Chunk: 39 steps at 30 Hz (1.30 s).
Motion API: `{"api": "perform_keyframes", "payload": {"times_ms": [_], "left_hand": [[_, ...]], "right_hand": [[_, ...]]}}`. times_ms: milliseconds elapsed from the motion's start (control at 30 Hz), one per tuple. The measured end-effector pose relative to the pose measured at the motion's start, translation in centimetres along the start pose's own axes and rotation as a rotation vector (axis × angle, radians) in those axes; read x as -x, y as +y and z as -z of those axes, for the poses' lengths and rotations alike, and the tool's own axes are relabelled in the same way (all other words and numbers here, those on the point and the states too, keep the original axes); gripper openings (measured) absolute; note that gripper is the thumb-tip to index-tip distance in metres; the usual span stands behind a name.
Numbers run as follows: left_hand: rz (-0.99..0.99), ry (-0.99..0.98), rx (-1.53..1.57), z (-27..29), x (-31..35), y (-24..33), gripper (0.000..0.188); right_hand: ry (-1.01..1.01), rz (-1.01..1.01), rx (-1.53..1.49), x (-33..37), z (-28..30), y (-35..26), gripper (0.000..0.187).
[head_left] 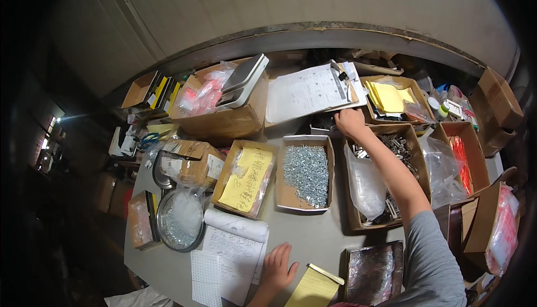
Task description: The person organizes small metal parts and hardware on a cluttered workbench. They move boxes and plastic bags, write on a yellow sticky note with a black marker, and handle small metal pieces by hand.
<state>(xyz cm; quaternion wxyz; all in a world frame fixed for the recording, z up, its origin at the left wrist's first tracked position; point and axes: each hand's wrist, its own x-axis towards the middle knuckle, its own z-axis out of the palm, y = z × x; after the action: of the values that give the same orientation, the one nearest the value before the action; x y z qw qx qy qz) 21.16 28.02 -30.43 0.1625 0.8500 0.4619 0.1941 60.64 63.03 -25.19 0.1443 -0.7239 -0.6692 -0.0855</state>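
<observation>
My left hand [278, 268] lies on the grey table with its fingers stretched out and nothing in them. Beside it are handwritten sheets [232, 256] and a yellow notepad [314, 287]. Farther off, my right hand [351, 123] is at the near edge of a clipboard with papers [307, 91], above a dark, low box [323, 123]. Its fingers are curled and partly hidden, so what they grip cannot be made out. Under my right forearm stands a carton of metal parts [400, 153] with a clear plastic bag [366, 189]. Left of it, a carton holds small silvery screws [306, 175].
A carton with a yellow sheet [246, 178] and a round metal bowl [180, 223] stand left. Behind them, a large carton [224, 125] bears a scale [243, 80]. Yellow envelopes [389, 97] fill a box at the back right. A brown tray [373, 273] lies near my right arm.
</observation>
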Motion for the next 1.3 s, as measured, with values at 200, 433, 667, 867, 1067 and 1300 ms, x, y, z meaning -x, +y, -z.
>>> {"api": "perform_keyframes", "payload": {"times_ms": [200, 433, 667, 867, 1067, 1300], "left_hand": [[0.016, 0.025, -0.051, -0.3, 0.6, 0.0, 0.061], [-0.036, 0.057, -0.134, -1.1, 0.0, -0.2, 0.059], [-0.018, 0.013, -0.105, -1.5, 0.3, -0.1, 0.068], [0.043, -0.048, -0.078, 0.2, 0.6, 1.4, 0.062], [0.036, -0.043, -0.068, -0.1, 1.0, 1.1, 0.063], [-0.033, -0.035, -0.160, -1.6, 0.0, -0.1, 0.064]], "right_hand": [[-0.690, -0.103, -0.254, -0.8, 5.4, -2.0, 0.061], [-0.296, -0.179, -0.465, 0.1, 2.2, 0.6, 0.045], [-0.434, -0.255, -0.239, 0.7, 3.4, -2.1, 0.042], [-0.342, -0.173, -0.659, 1.0, -0.9, -1.7, 0.024], [-0.106, 0.174, -0.736, 4.0, 1.4, -1.6, 0.008], [0.079, 0.182, -0.438, 5.4, -0.4, -0.4, 0.007]]}}
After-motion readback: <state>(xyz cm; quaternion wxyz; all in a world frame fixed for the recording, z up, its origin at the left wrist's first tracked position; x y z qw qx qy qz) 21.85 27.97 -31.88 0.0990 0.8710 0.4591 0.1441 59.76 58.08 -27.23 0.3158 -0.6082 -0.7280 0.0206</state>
